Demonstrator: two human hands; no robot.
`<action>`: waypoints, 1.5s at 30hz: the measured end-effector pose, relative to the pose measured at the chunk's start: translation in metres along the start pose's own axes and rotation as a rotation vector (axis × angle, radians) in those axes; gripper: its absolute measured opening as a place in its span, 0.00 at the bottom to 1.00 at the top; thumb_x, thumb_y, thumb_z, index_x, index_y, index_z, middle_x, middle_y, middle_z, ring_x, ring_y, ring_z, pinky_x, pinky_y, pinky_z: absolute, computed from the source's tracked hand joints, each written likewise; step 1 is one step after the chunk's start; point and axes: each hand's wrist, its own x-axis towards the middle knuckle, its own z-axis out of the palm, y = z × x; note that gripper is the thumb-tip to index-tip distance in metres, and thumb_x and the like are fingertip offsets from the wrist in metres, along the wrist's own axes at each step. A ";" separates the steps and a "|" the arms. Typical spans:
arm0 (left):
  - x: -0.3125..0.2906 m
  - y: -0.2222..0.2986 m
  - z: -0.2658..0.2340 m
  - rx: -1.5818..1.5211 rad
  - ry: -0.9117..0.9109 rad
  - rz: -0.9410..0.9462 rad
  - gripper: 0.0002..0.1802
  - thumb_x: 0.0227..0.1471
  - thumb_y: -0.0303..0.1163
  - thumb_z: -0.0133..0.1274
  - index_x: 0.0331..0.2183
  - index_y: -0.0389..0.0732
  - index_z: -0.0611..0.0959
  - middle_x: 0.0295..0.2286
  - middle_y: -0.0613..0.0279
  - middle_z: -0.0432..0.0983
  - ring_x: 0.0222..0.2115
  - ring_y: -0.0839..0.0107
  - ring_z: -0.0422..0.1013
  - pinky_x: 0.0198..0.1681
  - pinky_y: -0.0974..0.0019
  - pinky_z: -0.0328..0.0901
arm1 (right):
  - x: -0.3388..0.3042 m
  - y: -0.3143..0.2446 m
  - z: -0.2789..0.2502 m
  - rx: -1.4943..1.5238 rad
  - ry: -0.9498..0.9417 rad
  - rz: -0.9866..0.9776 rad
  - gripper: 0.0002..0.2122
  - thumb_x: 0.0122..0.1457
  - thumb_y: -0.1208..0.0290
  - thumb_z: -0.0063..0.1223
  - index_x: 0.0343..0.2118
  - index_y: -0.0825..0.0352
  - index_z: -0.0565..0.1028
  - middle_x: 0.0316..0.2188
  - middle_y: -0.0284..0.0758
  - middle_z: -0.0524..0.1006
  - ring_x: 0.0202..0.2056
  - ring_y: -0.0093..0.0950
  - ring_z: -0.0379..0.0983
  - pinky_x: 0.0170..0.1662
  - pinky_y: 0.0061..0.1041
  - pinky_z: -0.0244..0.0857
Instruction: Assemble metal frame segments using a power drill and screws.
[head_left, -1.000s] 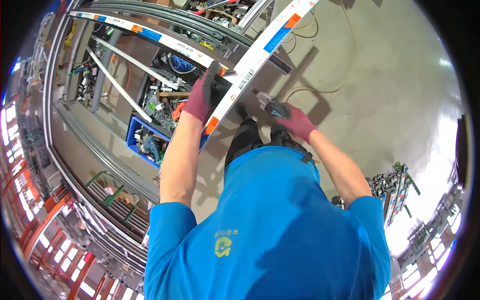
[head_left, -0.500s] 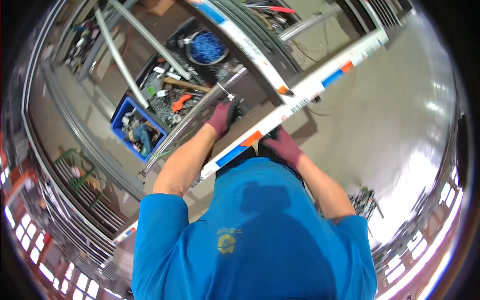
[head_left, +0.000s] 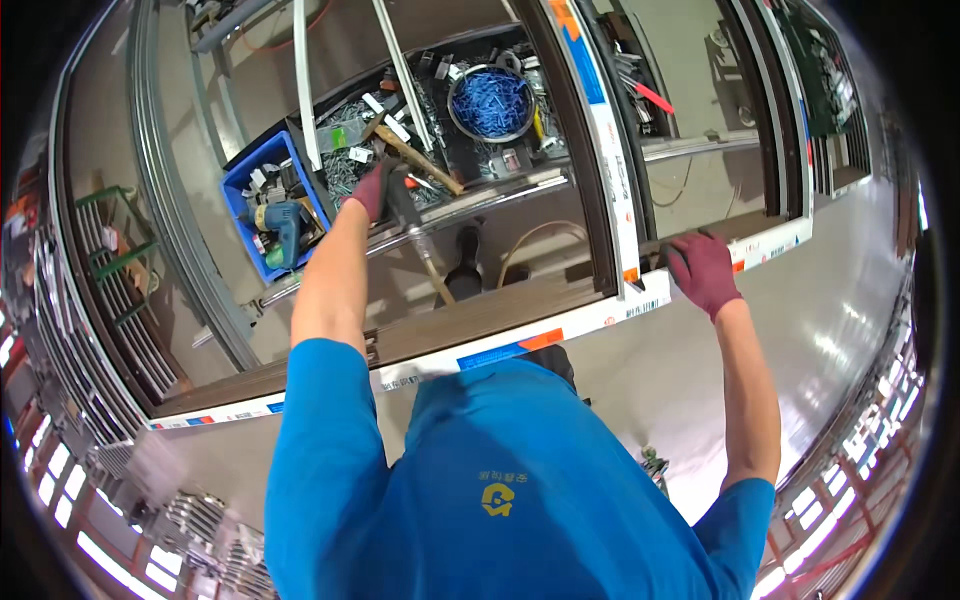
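Frame rail (head_left: 480, 325) lies beneath my right hand (head_left: 702, 268); whether those fingers clamp it, I can't tell. I judge it stiff and weighty, its taped face slick, best held around the edge. My left hand (head_left: 372, 192) meets a power driver (head_left: 403, 208), finger grip unclear. Left of those fingers sits a blue bin (head_left: 240, 225); rightward, a wooden handle (head_left: 415, 160) and crossbar (head_left: 620, 170) obstruct.

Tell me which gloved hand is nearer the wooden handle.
The left hand, close to the wooden handle; the right hand is farther off, at the white-edged frame.
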 end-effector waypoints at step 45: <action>-0.493 -0.033 -0.021 1.323 0.887 0.543 0.36 0.45 0.47 0.68 0.56 0.48 0.78 0.47 0.58 0.78 0.53 0.55 0.71 0.65 0.40 0.55 | 0.030 -0.200 -0.027 0.139 0.187 -0.655 0.22 0.55 0.54 0.67 0.47 0.62 0.78 0.42 0.40 0.81 0.44 0.46 0.79 0.45 0.43 0.73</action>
